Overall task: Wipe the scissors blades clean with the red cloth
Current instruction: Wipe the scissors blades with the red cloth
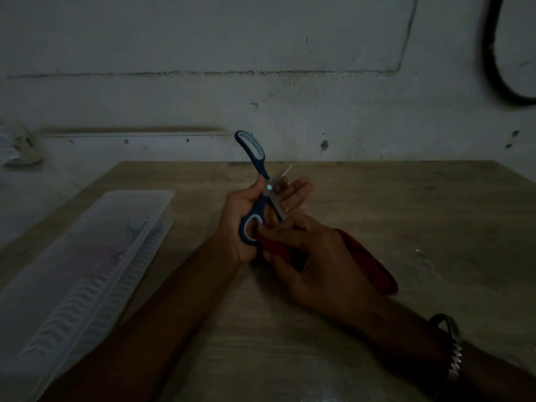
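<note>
**Open scissors held at frame centre, cloth in your right hand**

Your left hand (246,216) grips the blue-handled scissors (262,195), blades spread, above the wooden table (406,204). Your right hand (313,256) curls around the red cloth (368,262), pinching it at the lower blade. A clear plastic box (87,256) sits lower left.

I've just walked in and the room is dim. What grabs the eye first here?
The blue-handled scissors, spread wide open at the centre: the left hand grips them near the pivot, one handle loop pointing up toward the wall. Just right of them, the right hand holds a red cloth by the lower blade. A clear plastic box lies on the wooden table, far left.
</note>
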The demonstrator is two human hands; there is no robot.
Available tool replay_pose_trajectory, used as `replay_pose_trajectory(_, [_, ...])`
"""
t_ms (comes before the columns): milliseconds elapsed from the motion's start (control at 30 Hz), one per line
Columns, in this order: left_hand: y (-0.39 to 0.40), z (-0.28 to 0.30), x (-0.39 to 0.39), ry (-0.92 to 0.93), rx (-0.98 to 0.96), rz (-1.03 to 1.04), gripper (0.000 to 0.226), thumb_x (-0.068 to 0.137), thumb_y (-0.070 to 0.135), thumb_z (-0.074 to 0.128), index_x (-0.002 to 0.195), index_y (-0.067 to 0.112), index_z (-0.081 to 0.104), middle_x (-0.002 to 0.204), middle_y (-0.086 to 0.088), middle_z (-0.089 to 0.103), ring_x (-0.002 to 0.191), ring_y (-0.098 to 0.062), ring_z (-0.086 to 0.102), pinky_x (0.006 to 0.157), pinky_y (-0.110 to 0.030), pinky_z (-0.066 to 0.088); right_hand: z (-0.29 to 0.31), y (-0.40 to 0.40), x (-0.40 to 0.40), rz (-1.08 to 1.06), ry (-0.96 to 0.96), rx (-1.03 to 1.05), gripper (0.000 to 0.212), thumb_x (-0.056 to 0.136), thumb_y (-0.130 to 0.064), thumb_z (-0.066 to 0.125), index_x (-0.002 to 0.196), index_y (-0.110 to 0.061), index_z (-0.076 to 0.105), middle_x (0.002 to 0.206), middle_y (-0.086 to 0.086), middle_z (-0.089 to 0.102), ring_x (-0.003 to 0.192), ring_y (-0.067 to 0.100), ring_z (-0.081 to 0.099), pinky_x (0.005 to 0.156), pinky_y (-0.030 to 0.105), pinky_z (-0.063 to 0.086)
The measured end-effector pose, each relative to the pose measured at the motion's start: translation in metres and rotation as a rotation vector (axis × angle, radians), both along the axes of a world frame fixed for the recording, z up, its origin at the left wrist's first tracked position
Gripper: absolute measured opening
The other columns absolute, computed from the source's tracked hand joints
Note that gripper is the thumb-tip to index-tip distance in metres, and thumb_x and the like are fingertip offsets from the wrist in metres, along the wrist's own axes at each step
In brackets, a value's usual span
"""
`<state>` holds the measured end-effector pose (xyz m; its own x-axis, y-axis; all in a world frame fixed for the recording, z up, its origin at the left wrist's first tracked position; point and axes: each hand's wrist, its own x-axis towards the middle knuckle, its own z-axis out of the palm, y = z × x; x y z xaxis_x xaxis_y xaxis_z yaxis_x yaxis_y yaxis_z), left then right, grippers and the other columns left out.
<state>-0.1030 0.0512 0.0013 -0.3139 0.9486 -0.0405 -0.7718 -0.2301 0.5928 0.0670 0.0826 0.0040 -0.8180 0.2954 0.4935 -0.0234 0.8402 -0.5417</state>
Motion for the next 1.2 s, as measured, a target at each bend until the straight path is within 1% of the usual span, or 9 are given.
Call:
replay_pose_trajectory(100, [0.000, 0.003, 0.001, -0.046, 0.055, 0.057, 0.046, 0.110, 0.035, 0.036, 0.138, 0.002, 0.050, 0.132, -0.025, 0.066, 0.121, -0.035, 0.067, 0.104, -0.048, 0.052, 0.008, 0.004, 0.001, 0.020, -0.001, -0.350, 0.028, 0.096, -0.021, 0.075, 0.120, -0.034, 0.078, 0.109, -0.022, 0.070, 0.100, -0.012, 0.065, 0.086, 0.011, 0.053])
replay_pose_trajectory(233, [0.007, 0.003, 0.017, 0.034, -0.014, 0.129, 0.046, 0.108, 0.039, 0.039, 0.125, 0.000, 0.056, 0.124, -0.021, 0.071, 0.113, -0.032, 0.072, 0.096, -0.045, 0.055, 0.008, 0.017, -0.008, -0.216, 0.158, -0.660, 0.022, 0.093, -0.026, 0.076, 0.114, -0.034, 0.080, 0.108, -0.018, 0.078, 0.099, 0.001, 0.074, 0.094, 0.037, 0.062])
replay_pose_trajectory(433, [0.014, 0.000, 0.015, 0.126, -0.063, 0.363, 0.049, 0.108, 0.043, 0.038, 0.097, 0.001, 0.061, 0.092, -0.017, 0.071, 0.096, -0.035, 0.075, 0.094, -0.047, 0.055, 0.009, 0.010, -0.008, -0.116, 0.012, -0.932, 0.020, 0.093, -0.024, 0.076, 0.111, -0.026, 0.083, 0.105, -0.008, 0.082, 0.097, 0.014, 0.079, 0.095, 0.043, 0.062])
replay_pose_trajectory(567, [0.013, 0.005, -0.001, 0.152, -0.147, 0.534, 0.041, 0.107, 0.039, 0.042, 0.095, 0.006, 0.061, 0.078, -0.008, 0.064, 0.058, -0.020, 0.067, 0.068, -0.036, 0.059, 0.016, 0.004, -0.001, -0.027, 0.017, -1.093, 0.018, 0.090, -0.010, 0.076, 0.104, -0.018, 0.084, 0.102, 0.004, 0.082, 0.097, 0.024, 0.079, 0.096, 0.047, 0.061])
replay_pose_trajectory(633, [0.014, 0.003, -0.003, 0.180, -0.191, 0.547, 0.034, 0.106, 0.039, 0.047, 0.094, 0.010, 0.061, 0.076, -0.003, 0.060, 0.054, -0.015, 0.059, 0.062, -0.032, 0.054, 0.028, 0.006, 0.003, 0.017, 0.101, -1.130, 0.021, 0.089, -0.006, 0.074, 0.106, -0.013, 0.083, 0.104, 0.008, 0.082, 0.099, 0.028, 0.079, 0.093, 0.046, 0.061])
replay_pose_trajectory(833, [0.011, 0.005, 0.021, 0.768, -0.301, 0.508, 0.033, 0.098, 0.035, 0.065, 0.093, 0.003, 0.060, 0.076, -0.008, 0.067, 0.066, -0.019, 0.068, 0.057, -0.028, 0.056, 0.060, 0.055, 0.030, -0.319, 0.181, -0.709, 0.016, 0.092, -0.009, 0.073, 0.095, -0.020, 0.084, 0.089, -0.002, 0.082, 0.085, 0.015, 0.079, 0.081, 0.034, 0.064])
replay_pose_trajectory(933, [0.009, 0.008, 0.032, 0.841, -0.288, 0.425, 0.035, 0.093, 0.033, 0.072, 0.092, 0.000, 0.061, 0.070, -0.009, 0.067, 0.055, -0.016, 0.062, 0.055, -0.028, 0.054, 0.067, 0.092, 0.057, -0.560, 0.114, -0.381, 0.013, 0.091, -0.021, 0.074, 0.093, -0.030, 0.083, 0.085, -0.007, 0.079, 0.080, 0.007, 0.075, 0.078, 0.029, 0.060])
replay_pose_trajectory(1100, [0.010, 0.008, 0.024, 0.761, -0.323, 0.435, 0.030, 0.096, 0.028, 0.068, 0.096, -0.002, 0.066, 0.059, -0.004, 0.043, 0.042, -0.009, 0.036, 0.041, -0.022, 0.032, 0.086, 0.135, 0.114, -0.934, 0.405, -0.009, 0.016, 0.088, -0.027, 0.069, 0.096, -0.018, 0.081, 0.084, 0.002, 0.075, 0.078, 0.015, 0.072, 0.079, 0.032, 0.061])
replay_pose_trajectory(1200, [0.010, 0.009, 0.025, 0.903, -0.355, 0.357, 0.033, 0.096, 0.030, 0.068, 0.101, -0.003, 0.069, 0.061, -0.008, 0.042, 0.041, -0.009, 0.033, 0.041, -0.022, 0.031, 0.095, 0.142, 0.135, -1.008, 0.503, 0.101, 0.016, 0.088, -0.030, 0.065, 0.089, -0.022, 0.078, 0.080, -0.003, 0.075, 0.074, 0.014, 0.073, 0.074, 0.036, 0.063])
